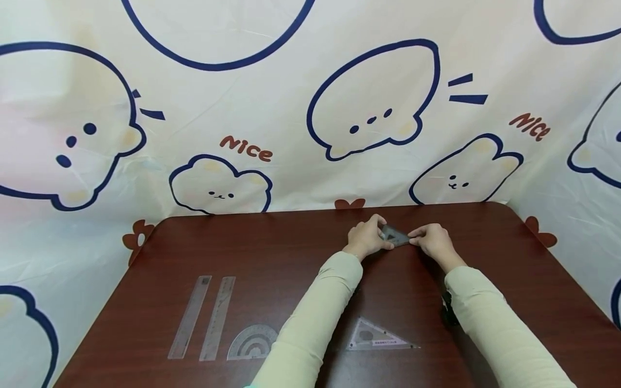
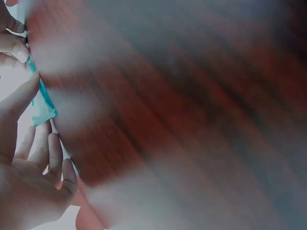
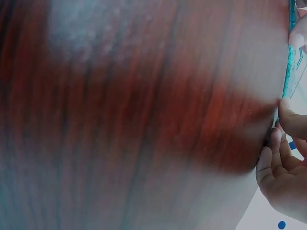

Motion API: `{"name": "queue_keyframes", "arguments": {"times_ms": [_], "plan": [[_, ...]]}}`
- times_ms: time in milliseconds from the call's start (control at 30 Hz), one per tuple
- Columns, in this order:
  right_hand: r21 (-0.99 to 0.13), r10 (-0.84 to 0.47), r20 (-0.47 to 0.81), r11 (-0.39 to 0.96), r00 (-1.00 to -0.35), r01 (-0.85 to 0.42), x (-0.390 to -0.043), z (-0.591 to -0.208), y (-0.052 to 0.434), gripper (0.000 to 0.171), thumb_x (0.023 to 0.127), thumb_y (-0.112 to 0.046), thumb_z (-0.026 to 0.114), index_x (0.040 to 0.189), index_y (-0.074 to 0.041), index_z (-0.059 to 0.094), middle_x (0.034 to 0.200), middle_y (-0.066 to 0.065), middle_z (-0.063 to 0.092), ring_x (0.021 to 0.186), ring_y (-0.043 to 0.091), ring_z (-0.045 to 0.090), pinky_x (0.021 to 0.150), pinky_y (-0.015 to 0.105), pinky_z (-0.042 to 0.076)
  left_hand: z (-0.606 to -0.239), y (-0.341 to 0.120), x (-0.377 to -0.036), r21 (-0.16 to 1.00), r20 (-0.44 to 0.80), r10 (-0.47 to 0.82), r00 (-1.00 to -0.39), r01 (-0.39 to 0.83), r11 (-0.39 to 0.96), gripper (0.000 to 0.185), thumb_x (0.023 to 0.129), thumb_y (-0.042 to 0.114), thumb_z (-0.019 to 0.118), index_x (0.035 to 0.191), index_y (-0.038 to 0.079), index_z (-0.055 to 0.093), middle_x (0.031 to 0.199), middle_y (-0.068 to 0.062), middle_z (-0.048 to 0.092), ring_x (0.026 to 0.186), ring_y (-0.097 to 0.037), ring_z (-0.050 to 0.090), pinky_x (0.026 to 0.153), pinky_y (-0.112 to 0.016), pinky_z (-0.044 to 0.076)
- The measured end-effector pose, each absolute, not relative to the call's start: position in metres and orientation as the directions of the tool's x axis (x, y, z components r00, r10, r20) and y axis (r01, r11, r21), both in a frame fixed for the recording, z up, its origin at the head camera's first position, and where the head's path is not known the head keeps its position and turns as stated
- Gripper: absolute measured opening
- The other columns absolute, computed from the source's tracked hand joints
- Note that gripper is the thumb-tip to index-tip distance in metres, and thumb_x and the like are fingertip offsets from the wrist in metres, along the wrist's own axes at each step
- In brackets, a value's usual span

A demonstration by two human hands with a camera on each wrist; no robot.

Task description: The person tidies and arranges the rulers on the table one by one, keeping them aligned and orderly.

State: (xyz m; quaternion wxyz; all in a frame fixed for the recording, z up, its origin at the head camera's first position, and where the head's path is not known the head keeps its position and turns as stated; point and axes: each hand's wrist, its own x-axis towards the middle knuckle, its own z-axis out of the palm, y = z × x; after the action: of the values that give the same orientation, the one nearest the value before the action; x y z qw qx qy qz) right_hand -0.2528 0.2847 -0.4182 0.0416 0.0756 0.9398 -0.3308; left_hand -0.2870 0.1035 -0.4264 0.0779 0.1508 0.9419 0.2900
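Fingers of both hands pinch a small clear set square [image 1: 395, 235] at the far middle of the brown table [image 1: 271, 253]: left hand [image 1: 367, 237] on its left end, right hand [image 1: 433, 241] on its right corner. Nearer the person lie two rulers [image 1: 201, 317], a protractor [image 1: 252, 343] and a larger set square [image 1: 378, 336]. On the left wrist view, blurred, thumb and fingertips [image 2: 19, 96] clamp a teal-tinted edge. On the right wrist view, also blurred, curled fingers [image 3: 283, 158] grip the same clear plastic [image 3: 292, 57] at the frame's edge.
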Motion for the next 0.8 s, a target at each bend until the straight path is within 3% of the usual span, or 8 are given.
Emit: {"name": "queue_keyframes", "arguments": {"times_ms": [400,800], "plan": [[-0.644,0.095,-0.121,0.750,-0.988,0.151,-0.253,-0.417,0.290,0.022,0.096,-0.009,0.066,0.111,0.006,0.071,0.120,0.028,0.062,0.111,0.043,0.055,0.094,0.053,0.044,-0.425,0.100,-0.288,0.597,-0.030,0.346,-0.938,0.261,0.759,0.041,0.095,0.033,0.069,0.134,0.032,0.057,0.089,0.011,0.067,0.076,-0.007,0.061,0.069,-0.030,0.045],[-0.649,0.050,-0.093,0.755,-0.994,0.099,-0.247,-0.418,0.295,0.021,0.096,-0.008,0.065,0.111,0.006,0.070,0.099,0.020,0.070,0.096,0.036,0.062,0.085,0.050,0.048,-0.418,0.102,-0.282,0.643,-0.025,0.360,-0.933,0.261,0.720,0.037,0.097,0.032,0.066,0.133,0.030,0.059,0.091,0.010,0.068,0.072,-0.007,0.061,0.066,-0.029,0.045]]}}
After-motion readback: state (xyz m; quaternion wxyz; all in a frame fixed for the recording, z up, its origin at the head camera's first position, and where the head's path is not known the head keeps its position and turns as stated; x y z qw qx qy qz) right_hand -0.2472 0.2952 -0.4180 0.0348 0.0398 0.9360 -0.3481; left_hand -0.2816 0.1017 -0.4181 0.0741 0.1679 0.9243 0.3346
